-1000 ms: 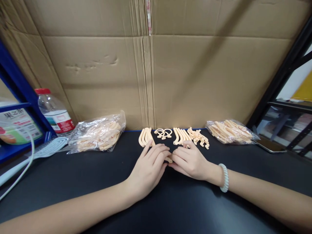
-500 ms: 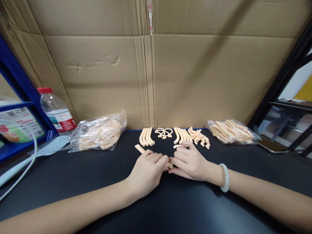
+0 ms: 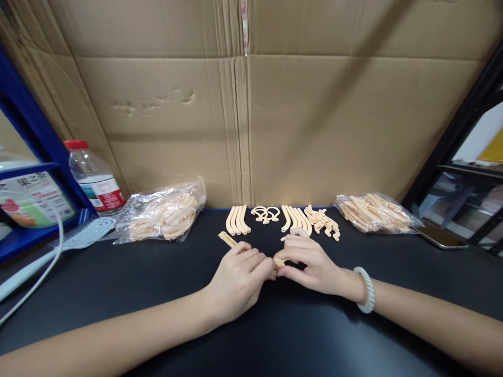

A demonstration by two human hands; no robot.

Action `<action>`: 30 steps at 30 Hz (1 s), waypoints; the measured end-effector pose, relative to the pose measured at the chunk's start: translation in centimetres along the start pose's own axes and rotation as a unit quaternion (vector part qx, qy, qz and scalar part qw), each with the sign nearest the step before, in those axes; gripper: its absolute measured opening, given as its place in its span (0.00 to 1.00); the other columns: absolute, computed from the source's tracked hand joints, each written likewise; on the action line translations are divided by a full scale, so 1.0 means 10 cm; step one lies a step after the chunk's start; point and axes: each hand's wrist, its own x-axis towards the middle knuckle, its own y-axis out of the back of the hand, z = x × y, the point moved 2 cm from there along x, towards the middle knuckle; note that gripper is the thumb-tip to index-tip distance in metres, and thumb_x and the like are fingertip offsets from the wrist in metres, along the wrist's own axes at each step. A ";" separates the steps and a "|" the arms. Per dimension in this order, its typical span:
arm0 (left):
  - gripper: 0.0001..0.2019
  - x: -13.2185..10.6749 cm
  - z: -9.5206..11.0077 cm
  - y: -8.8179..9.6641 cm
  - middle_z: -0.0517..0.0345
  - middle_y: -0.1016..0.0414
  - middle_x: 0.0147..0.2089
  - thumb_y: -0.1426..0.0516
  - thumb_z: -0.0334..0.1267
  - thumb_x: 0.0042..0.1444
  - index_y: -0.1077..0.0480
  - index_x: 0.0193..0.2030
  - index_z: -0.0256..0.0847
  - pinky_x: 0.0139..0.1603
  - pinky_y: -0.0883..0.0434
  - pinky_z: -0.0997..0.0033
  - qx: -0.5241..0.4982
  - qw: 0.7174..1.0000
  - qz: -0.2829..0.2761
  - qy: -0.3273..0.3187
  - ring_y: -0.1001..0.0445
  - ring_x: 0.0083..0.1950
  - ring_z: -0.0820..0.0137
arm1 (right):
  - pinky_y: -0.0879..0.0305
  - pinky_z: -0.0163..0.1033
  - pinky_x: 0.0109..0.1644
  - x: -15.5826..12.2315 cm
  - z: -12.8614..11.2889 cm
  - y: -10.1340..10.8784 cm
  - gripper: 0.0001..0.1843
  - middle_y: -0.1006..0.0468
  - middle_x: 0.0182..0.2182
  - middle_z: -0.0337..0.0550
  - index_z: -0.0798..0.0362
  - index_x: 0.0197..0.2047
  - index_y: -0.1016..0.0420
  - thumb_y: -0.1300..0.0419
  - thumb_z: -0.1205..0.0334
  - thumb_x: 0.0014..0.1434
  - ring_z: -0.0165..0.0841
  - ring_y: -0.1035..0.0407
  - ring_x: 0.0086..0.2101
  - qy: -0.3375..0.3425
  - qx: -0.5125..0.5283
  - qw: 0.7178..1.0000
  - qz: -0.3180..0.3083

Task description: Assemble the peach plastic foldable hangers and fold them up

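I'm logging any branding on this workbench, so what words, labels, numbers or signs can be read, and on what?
"果之", on the printed label behind the blue frame at left; a further character is partly hidden, and the smaller print is too blurred to read.
Red-and-white bottle label: print too small to read.
Pale curved pieces: no readable text.
No numbers can be read.

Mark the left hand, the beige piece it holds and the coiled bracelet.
Left hand (image 3: 240, 277): head view, back of the hand.
Beige piece (image 3: 227, 239): head view, exposed far end.
Coiled bracelet (image 3: 368, 290): head view, middle coils.
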 end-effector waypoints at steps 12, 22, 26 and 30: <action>0.11 0.11 -0.49 0.08 0.47 0.26 0.40 0.54 0.22 0.61 0.33 0.41 0.37 0.56 0.34 0.50 0.202 0.948 -0.198 0.145 0.29 0.47 0.57 | 0.40 0.41 0.39 0.00 0.17 0.02 0.11 0.29 0.27 0.41 0.53 0.35 0.26 0.45 0.59 0.66 0.33 0.35 0.31 -0.107 -0.007 0.993 0.053; 0.21 -0.13 -1.00 -0.02 0.47 0.32 0.47 0.55 0.15 0.44 0.37 0.41 0.40 0.50 0.29 0.59 0.118 0.957 -0.180 0.194 0.33 0.51 0.59 | 0.38 0.43 0.43 -0.01 0.17 0.01 0.10 0.26 0.33 0.43 0.52 0.39 0.27 0.49 0.61 0.68 0.35 0.34 0.36 -0.119 0.004 0.992 0.033; 0.18 -0.15 -1.07 -0.06 0.47 0.33 0.44 0.55 0.18 0.46 0.37 0.42 0.38 0.51 0.30 0.58 0.080 0.963 -0.130 0.221 0.32 0.48 0.59 | 0.37 0.44 0.45 0.00 0.18 0.01 0.09 0.26 0.35 0.43 0.51 0.41 0.28 0.49 0.63 0.68 0.35 0.35 0.39 -0.113 -0.010 0.993 0.037; 0.14 -0.16 -1.05 -0.07 0.45 0.31 0.48 0.53 0.26 0.55 0.36 0.47 0.37 0.54 0.31 0.53 0.044 0.968 -0.105 0.223 0.32 0.51 0.57 | 0.38 0.45 0.49 0.04 0.23 0.00 0.09 0.27 0.40 0.45 0.51 0.43 0.29 0.50 0.65 0.69 0.36 0.35 0.43 -0.102 -0.052 0.993 0.031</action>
